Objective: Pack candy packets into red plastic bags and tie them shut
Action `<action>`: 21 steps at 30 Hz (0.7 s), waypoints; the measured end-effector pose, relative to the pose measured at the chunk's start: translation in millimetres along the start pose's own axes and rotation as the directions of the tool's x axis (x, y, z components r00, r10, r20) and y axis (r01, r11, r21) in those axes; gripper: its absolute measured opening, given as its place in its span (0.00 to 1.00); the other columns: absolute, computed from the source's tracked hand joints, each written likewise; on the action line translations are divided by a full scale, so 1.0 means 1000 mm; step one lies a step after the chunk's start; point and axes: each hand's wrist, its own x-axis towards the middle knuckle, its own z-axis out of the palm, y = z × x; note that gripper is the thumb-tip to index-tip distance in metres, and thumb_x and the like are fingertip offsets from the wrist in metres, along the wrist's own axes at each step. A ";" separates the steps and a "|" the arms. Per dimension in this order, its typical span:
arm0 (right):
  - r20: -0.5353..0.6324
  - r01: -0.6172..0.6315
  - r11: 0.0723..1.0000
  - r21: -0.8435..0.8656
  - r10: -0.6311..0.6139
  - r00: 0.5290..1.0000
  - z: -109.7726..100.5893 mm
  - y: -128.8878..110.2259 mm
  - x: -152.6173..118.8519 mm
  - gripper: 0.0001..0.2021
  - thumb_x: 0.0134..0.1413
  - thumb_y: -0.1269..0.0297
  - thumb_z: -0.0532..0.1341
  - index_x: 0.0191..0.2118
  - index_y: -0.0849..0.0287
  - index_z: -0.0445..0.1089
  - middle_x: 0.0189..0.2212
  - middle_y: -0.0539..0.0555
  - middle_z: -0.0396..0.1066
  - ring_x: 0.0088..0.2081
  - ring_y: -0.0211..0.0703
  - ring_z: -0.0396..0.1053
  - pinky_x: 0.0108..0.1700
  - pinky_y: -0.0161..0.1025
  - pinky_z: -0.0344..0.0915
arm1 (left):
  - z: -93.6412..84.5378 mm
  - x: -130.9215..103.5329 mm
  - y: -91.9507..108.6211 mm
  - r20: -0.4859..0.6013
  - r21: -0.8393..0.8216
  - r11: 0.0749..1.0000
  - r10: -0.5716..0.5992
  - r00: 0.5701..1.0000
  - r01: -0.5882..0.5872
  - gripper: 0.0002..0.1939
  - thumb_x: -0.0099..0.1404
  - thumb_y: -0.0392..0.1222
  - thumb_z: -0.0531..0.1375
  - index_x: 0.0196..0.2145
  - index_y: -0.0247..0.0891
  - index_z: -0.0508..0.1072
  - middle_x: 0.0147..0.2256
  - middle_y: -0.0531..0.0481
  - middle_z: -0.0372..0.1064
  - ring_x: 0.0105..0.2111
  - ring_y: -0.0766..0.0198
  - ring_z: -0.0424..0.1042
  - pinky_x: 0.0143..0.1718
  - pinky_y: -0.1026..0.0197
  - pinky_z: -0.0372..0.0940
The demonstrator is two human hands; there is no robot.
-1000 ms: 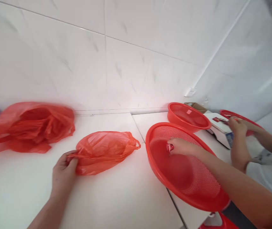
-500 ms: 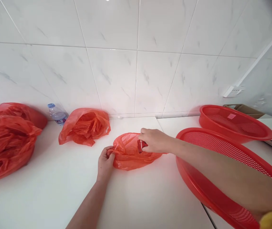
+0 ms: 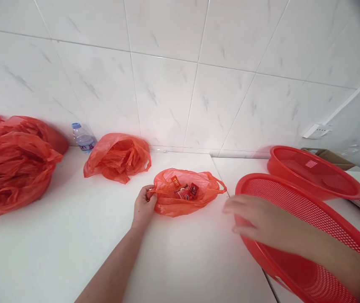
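Observation:
An open red plastic bag (image 3: 176, 209) lies on the white table with several small red packets (image 3: 184, 191) inside. My left hand (image 3: 144, 206) pinches the bag's left edge. Over the left rim of the near red basket (image 3: 296, 195) is my right hand (image 3: 252, 216), blurred by motion, its thumb apart from the fingers and nothing visible between them. Its fingertips point toward the bag without touching it.
Crumpled red bags (image 3: 12, 168) fill the far left, beside a water bottle (image 3: 83, 139). Another red bag (image 3: 120, 158) stands near the tiled wall. At right are a second red basket (image 3: 317, 170) and a cardboard box (image 3: 331, 158).
My right hand has let go of a red packet, which now lies in the bag, and has moved right to the basket. My left hand still holds the bag. The view has shifted slightly.

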 end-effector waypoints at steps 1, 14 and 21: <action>-0.007 0.021 1.000 -0.009 -0.021 1.000 0.011 0.006 -0.017 0.15 0.52 0.58 0.59 0.48 0.39 0.68 0.52 0.47 0.67 0.53 0.50 0.65 0.52 0.46 0.66 | 0.000 0.000 -0.001 0.002 -0.010 1.000 0.005 1.000 -0.005 0.18 0.56 0.42 0.56 0.46 0.41 0.66 0.22 0.59 0.57 0.22 0.68 0.60 0.24 0.66 0.57; -0.420 -0.056 0.997 -0.061 0.026 0.907 0.071 0.042 -0.076 0.16 0.53 0.60 0.59 0.49 0.39 0.69 0.55 0.47 0.65 0.56 0.53 0.63 0.54 0.52 0.65 | -0.003 0.000 -0.010 -0.009 0.031 0.998 0.054 0.998 -0.054 0.24 0.59 0.42 0.55 0.54 0.44 0.58 0.37 0.50 0.67 0.35 0.62 0.69 0.37 0.59 0.66; -0.678 -0.107 0.910 0.401 0.374 0.632 0.104 -0.006 0.030 0.31 0.57 0.57 0.53 0.64 0.50 0.44 0.65 0.57 0.45 0.62 0.51 0.52 0.56 0.49 0.61 | 0.003 -0.006 0.003 -0.093 0.479 0.762 0.538 0.838 -0.436 0.30 0.57 0.38 0.58 0.57 0.42 0.58 0.58 0.39 0.53 0.57 0.51 0.55 0.55 0.48 0.57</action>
